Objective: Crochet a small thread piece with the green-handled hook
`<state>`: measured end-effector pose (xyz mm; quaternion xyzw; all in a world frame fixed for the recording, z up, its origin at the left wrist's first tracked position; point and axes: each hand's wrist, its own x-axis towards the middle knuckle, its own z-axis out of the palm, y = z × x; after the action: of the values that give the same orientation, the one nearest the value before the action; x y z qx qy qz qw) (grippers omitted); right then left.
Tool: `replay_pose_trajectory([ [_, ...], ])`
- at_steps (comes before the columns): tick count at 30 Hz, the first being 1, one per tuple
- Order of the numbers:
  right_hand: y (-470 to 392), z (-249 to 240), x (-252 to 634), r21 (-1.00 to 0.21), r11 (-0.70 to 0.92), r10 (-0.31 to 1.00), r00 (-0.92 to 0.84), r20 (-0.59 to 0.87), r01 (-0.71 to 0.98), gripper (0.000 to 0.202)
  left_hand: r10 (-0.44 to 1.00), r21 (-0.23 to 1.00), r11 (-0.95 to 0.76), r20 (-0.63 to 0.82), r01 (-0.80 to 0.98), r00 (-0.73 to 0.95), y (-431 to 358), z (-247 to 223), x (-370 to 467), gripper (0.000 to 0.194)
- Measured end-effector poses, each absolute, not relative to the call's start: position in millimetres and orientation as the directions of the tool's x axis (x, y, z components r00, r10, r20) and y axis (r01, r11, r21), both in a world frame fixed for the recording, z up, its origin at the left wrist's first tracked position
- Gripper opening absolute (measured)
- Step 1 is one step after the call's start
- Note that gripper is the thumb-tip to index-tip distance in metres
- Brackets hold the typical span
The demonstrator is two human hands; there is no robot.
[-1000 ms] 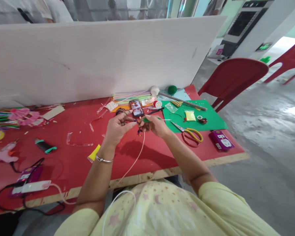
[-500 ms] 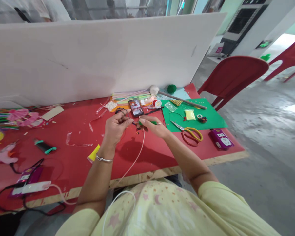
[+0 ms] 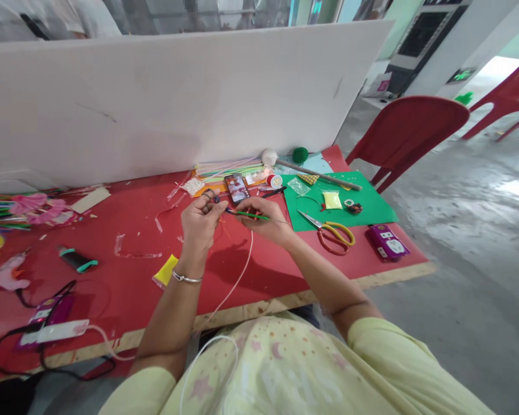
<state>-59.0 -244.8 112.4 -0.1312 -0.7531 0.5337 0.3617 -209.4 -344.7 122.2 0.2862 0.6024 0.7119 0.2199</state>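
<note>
In the head view both of my hands are raised over the red-covered table (image 3: pixel 130 230), close together. My left hand (image 3: pixel 199 223) pinches a small dark bluish piece (image 3: pixel 216 199) between thumb and fingertips; its exact kind is too small to make out. My right hand (image 3: pixel 270 222) is closed around a thin green stick (image 3: pixel 254 215), whose left end points toward the left fingertips and meets the dark piece there. A phone (image 3: pixel 237 188) with a lit screen lies just behind the hands. A white cable (image 3: pixel 241 275) runs below them to the table's front edge.
Scissors (image 3: pixel 332 236) lie to the right, partly over a green sheet (image 3: pixel 303 216). A purple box (image 3: pixel 388 242) stands near the right corner. At left are a pink glue gun (image 3: pixel 7 273), a cutter (image 3: pixel 78 259) and a power strip (image 3: pixel 56 329). A white board (image 3: pixel 168 109) rises behind.
The right hand has rolled, and more of the green stick shows in it. Small orange bits hanging below the fingers look less distinct now. The left hand has shifted slightly.
</note>
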Motion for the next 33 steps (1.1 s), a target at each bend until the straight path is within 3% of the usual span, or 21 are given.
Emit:
replay_pose_trajectory([
  [3, -250, 119, -61, -0.945, 0.168, 0.589, -0.740, 0.324, -0.280, 0.037, 0.652, 0.976, -0.160, 0.217, 0.149, -0.726, -345, 122, -209, 0.047],
  [6, -251, 120, -62, -0.969, -0.018, 0.545, -0.814, 0.198, -0.248, 0.041, 0.687, 0.975, -0.162, 0.220, 0.150, -0.692, -347, 124, -207, 0.049],
  [12, -246, 113, -63, -0.961, -0.011, 0.603, -0.768, 0.214, -0.277, 0.050, 0.750, 0.987, -0.159, 0.140, 0.029, -0.646, -356, 133, -203, 0.054],
  [22, -236, 103, -67, -0.926, -0.218, 0.609, -0.784, 0.116, -0.307, 0.050, 0.767, 0.974, -0.169, 0.225, 0.149, -0.602, -363, 128, -213, 0.056],
  [33, -225, 101, -61, -0.937, -0.204, 0.517, -0.844, 0.144, -0.284, 0.044, 0.801, 0.972, -0.145, 0.227, 0.187, -0.555, -362, 127, -220, 0.047],
])
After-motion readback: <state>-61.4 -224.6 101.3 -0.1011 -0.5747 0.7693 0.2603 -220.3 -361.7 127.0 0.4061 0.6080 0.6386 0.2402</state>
